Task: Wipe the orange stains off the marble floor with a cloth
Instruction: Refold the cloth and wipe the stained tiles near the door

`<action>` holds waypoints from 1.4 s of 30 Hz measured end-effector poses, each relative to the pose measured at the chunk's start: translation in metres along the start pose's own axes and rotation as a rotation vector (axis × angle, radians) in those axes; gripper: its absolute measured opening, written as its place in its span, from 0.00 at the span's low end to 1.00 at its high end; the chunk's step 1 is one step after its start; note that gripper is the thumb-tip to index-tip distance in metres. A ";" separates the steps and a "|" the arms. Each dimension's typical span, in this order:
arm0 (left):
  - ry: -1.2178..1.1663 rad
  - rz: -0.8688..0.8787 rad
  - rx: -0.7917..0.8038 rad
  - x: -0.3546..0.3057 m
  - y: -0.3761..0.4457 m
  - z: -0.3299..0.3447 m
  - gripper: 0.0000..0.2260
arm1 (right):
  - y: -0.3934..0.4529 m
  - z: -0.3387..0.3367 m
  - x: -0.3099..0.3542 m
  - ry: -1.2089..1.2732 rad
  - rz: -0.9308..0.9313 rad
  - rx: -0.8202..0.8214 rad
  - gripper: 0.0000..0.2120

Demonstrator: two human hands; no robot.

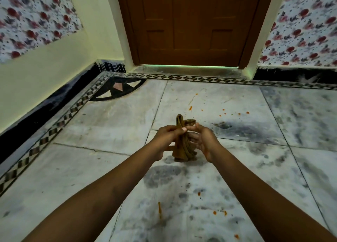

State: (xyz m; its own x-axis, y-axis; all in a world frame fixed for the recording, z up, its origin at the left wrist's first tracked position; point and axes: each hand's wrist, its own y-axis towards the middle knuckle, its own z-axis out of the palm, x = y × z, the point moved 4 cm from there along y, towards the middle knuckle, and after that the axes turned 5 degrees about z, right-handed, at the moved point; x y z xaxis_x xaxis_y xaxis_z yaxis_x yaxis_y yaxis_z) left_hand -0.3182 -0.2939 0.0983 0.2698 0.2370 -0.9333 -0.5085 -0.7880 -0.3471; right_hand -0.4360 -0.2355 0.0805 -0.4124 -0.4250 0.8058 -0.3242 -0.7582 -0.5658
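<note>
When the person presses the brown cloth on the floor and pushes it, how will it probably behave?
The cloth is probably floppy: it hangs in soft folds between the left hand and right hand. It looks light, held up by fingertips alone. Pushed flat, it would likely bunch rather than slide evenly, so the orange stains may need a folded pad.

No readable text, labels, brands or numbers appear on anything.

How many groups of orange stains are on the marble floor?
2. Far group lies beyond the cloth, toward the door. Near group lies between the forearms. Arms may hide more.
</note>
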 end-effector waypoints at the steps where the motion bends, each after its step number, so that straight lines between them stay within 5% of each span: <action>1: -0.048 0.020 -0.017 0.000 -0.001 -0.003 0.13 | 0.002 0.002 0.002 0.006 -0.010 0.032 0.20; 11: -0.104 0.035 -0.147 0.001 0.000 -0.022 0.04 | 0.009 0.019 -0.001 -0.094 -0.017 0.121 0.25; 17: -0.083 0.031 -0.200 0.003 0.001 -0.028 0.13 | 0.009 0.029 -0.004 -0.120 -0.020 0.161 0.30; 20: -0.082 -0.002 -0.257 0.001 -0.002 -0.033 0.06 | 0.011 0.028 -0.004 -0.086 -0.013 0.166 0.30; 27: -0.063 -0.011 -0.329 -0.016 -0.012 -0.044 0.10 | 0.016 0.013 -0.012 -0.048 0.028 0.037 0.23; 39: 0.001 0.072 -0.301 -0.097 -0.044 -0.079 0.04 | 0.006 0.022 -0.029 0.149 0.185 -0.073 0.25; 42: 0.107 0.101 -0.202 -0.097 -0.046 -0.075 0.13 | -0.002 0.042 -0.028 0.137 0.160 -0.067 0.26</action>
State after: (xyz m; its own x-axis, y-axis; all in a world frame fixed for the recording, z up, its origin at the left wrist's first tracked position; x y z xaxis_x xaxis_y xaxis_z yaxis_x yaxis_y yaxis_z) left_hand -0.2595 -0.3227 0.2114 0.3167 0.0986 -0.9434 -0.3659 -0.9049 -0.2174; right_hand -0.3884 -0.2426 0.0667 -0.5737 -0.4628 0.6758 -0.2990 -0.6498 -0.6988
